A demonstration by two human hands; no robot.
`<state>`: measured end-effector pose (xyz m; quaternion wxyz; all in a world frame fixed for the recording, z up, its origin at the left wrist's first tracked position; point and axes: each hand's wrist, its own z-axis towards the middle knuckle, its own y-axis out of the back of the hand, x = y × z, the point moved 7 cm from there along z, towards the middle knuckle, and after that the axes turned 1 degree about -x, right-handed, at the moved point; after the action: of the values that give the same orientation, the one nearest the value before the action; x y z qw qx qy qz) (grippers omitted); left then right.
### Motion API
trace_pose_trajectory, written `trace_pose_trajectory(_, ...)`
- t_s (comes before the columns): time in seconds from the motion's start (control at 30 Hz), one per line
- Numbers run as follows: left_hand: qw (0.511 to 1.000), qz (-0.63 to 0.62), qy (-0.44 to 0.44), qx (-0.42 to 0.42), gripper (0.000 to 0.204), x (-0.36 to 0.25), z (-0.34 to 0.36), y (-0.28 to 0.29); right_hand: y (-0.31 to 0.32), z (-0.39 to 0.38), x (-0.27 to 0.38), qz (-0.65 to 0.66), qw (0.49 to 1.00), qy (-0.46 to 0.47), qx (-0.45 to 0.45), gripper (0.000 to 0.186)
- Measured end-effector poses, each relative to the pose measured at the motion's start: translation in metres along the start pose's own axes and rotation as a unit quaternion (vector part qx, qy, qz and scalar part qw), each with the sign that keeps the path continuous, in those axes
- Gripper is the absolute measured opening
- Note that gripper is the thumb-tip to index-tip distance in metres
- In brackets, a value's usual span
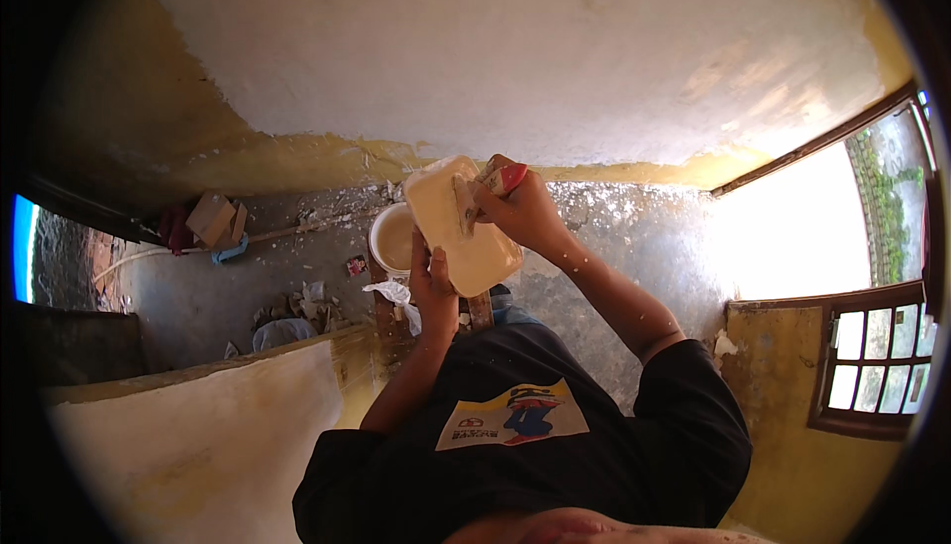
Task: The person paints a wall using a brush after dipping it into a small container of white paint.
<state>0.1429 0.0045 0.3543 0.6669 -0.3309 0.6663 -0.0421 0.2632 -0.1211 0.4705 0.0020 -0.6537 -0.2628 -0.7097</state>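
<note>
Rm in a house-type bldg, mid-reno. Big wall (515,58) is part-coated whitish, w/ patchy old yellow paint (282,156) round the edges. Bare grey concrete floor (619,321) has white flecks all over, esp. nr the wall base. White bucket (373,249) w/ pale mix, cream tray (482,259) & red-handled scraper (509,179) = wall-finishing gear. Rubble pile (302,314) & open cardboard box (211,219) lie to the L. Wood-framed window (880,358) w/ small panes at R; bright opening (792,222) beside it is prob. a doorway, glare hides detail.

Right grip (517,209) is curled beyond the left grip (432,284).
</note>
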Motion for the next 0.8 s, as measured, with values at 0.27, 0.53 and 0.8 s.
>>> trace_pose_trajectory(0.27, 0.999, -0.029, 0.011, 0.007, 0.062, 0.001, 0.003, 0.001, -0.025, -0.009, 0.006, 0.011, 0.997, 0.015, 0.072, 0.019)
trace_pose_trajectory(0.53, 0.998, -0.062, 0.010, -0.004, 0.057, -0.006, 0.013, 0.003, -0.017, -0.018, 0.010, 0.025, 0.986, -0.015, 0.162, 0.021)
trace_pose_trajectory(0.8, 1.000, -0.018, 0.006, 0.016, 0.060, -0.003, 0.007, -0.005, -0.017, 0.009, 0.015, -0.031, 0.994, 0.064, 0.082, 0.021)
